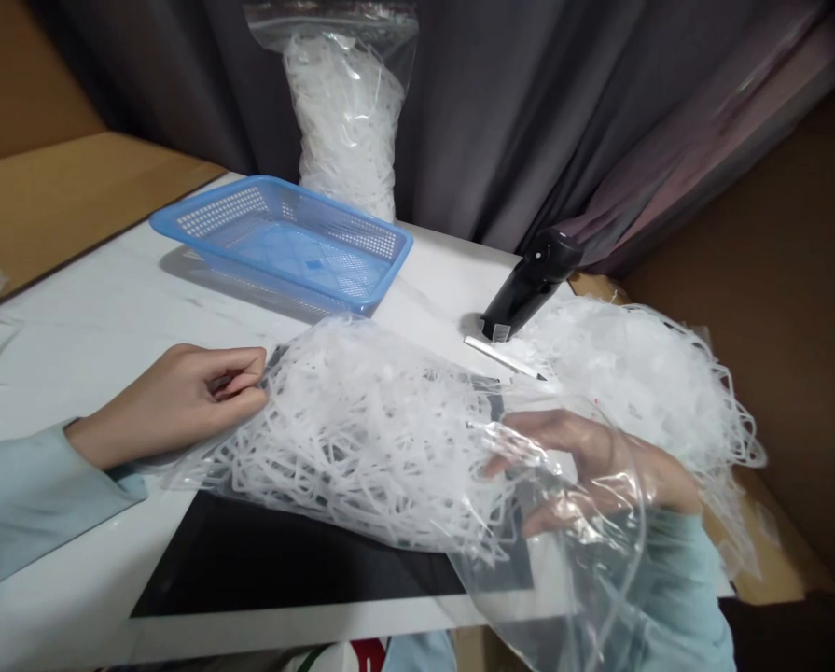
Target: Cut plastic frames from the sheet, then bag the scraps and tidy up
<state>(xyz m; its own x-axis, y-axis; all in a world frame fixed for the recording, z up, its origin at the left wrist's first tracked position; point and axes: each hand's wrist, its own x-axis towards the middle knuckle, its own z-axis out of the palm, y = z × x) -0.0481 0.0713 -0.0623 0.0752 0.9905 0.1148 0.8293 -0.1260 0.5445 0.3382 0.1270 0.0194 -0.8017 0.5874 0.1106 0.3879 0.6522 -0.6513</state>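
Observation:
A clear plastic bag full of thin white looped strips lies on its side across a black mat. At the bag's left end, my left hand is closed, with thumb and curled fingers gripping the plastic. The bag's loose, wide end spreads to the right. Through that film shows my right hand, fingers apart and bent toward the white strips. Glare on the plastic obscures part of it, and I cannot tell whether the fingertips touch the strips.
Behind the bag sits a blue plastic basket. Another filled zip bag stands upright at the back. A black cylindrical object and a pen are beside a heap of white strips at right. Brown cardboard borders both sides.

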